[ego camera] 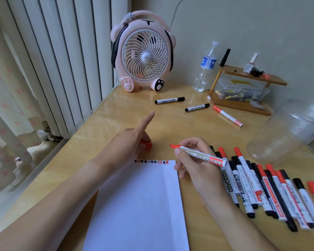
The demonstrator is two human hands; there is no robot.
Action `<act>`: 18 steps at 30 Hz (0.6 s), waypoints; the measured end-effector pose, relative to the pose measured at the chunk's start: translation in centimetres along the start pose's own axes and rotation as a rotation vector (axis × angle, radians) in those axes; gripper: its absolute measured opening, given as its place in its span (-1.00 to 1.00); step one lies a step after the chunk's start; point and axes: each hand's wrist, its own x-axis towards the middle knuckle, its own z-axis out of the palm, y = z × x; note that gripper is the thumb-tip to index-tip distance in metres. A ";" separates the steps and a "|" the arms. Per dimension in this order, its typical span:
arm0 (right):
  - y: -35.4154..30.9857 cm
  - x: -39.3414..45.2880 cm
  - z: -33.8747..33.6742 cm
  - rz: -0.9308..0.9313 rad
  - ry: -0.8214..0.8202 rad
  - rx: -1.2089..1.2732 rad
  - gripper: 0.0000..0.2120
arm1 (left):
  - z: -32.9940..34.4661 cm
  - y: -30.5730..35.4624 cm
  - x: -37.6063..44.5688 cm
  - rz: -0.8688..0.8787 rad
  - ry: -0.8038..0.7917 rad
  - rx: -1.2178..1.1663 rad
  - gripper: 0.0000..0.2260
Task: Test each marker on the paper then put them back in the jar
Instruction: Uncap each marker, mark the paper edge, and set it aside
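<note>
Centre of the desk: paper [140,205] lies flat, a row of small red and black test marks along its top edge.
Right hand [194,165]: fingers wrapped round an uncapped red marker [201,154], tip aimed at 10 o'clock, hovering just off the sheet's top right corner.
Left hand [134,140]: index finger straight out towards 1 o'clock, other fingers curled on the red cap [146,144].
Handling: light, stiff, smooth barrel; best pinched near the tip for control.
Jar [286,131]: clear, tipped on its side at 2 o'clock.
Queue: capped markers [268,189] rowed at 4 o'clock.

uncapped red marker [201,155] over marked paper [140,201], clear jar [286,131] on its side
</note>
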 end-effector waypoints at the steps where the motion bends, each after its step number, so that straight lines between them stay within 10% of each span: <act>1: -0.1 0.0 0.0 0.000 -0.011 0.014 -0.92 | 0.0 0.1 0.0 0.021 0.000 0.007 -0.15; 18: 0.1 0.0 -0.4 -0.027 -0.049 0.039 -0.80 | 0.1 2.1 -0.7 0.266 0.035 -0.307 -0.34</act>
